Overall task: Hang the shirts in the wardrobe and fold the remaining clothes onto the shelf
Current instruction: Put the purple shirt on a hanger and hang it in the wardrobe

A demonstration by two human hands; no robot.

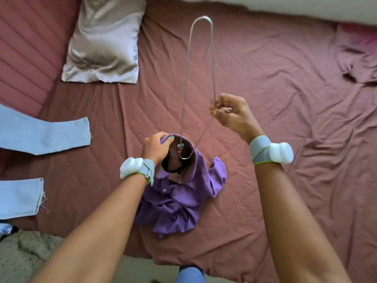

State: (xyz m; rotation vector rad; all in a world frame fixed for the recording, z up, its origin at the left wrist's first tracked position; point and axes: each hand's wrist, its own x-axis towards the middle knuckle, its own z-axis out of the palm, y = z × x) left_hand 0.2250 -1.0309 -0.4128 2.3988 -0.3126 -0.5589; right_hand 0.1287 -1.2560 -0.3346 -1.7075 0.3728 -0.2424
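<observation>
Hanger (201,82) going into purple shirt (179,201) collar, over bed (265,99).
Left hand (156,148) fingers grip collar open; right hand (230,111) fingers pinch hanger wire, one end inside neck opening.

A purple collared shirt (183,203) with a buttoned placket and a brownish collar lining sits bunched on the bed (265,82), its collar lifted and held open so the label inside shows. A thin metal wire hanger (186,78) stands upright over it, one bent end dipping into the open collar and the long loop rising away across the sheet. Pale blue trousers (47,133) lie flat at the left edge of the bed, two legs spread apart with frayed hems.
</observation>
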